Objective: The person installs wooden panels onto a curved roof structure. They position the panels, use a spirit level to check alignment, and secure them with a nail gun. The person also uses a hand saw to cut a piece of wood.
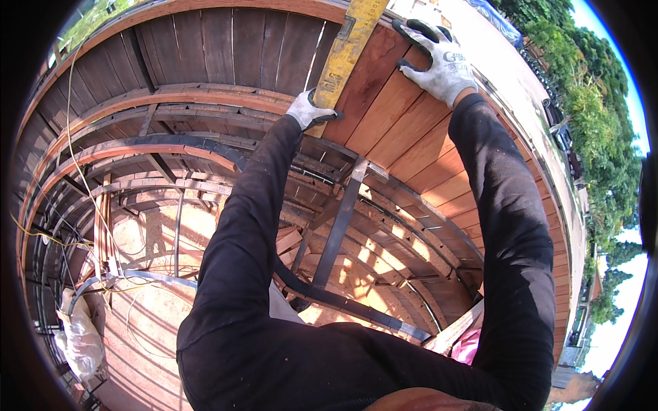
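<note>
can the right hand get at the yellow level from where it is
Probably yes: the right hand is spread over the planks just to the right of the yellow level, and nothing seems to stand up between them.

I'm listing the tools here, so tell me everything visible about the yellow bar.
The yellow bar is long and flat-faced, apparently painted metal, with dark printed markings, scuffs and a small window or slot in its upper part. It slants up to the right, its top cut off by the picture edge, between dark planks and reddish planks. The gloved left hand holds it near its lower end.
</note>
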Demonstrator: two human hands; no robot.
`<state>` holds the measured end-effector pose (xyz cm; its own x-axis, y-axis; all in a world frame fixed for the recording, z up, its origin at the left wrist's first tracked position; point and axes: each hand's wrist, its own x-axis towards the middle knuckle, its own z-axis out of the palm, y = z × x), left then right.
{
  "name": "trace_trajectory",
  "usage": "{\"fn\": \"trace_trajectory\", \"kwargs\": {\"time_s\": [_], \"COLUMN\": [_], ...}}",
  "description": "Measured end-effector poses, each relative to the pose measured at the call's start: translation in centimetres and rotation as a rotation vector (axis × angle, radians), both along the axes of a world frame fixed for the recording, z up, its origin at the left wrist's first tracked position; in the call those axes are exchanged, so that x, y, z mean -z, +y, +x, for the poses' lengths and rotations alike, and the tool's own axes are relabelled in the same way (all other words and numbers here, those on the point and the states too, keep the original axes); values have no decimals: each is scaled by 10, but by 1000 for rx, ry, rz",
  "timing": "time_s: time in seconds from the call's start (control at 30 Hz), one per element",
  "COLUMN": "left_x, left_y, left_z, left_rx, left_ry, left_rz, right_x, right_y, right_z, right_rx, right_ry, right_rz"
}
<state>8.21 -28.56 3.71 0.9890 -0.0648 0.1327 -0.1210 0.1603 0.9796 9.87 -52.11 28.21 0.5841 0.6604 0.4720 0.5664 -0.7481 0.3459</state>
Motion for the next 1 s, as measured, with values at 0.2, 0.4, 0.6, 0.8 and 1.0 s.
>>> {"fn": "trace_trajectory", "kwargs": {"time_s": [0.2, 0.4, 0.6, 0.8, 1.0], "left_x": [5, 10, -4, 10, 4], "left_y": [6, 6, 4, 5, 8], "left_z": [5, 8, 2, 11, 9], "left_rx": [48, 43, 70, 45, 61], "left_ry": [63, 51, 55, 37, 91], "left_rz": [31, 84, 86, 150, 114], "right_x": [-5, -5, -6, -12, -11], "right_y": [-4, -2, 4, 5, 8], "right_z": [7, 0, -8, -15, -15], "right_rx": [-36, -21, 94, 90, 81], "right_ry": [36, 28, 27, 115, 83], "right_rz": [-27, -49, -63, -56, -4]}}
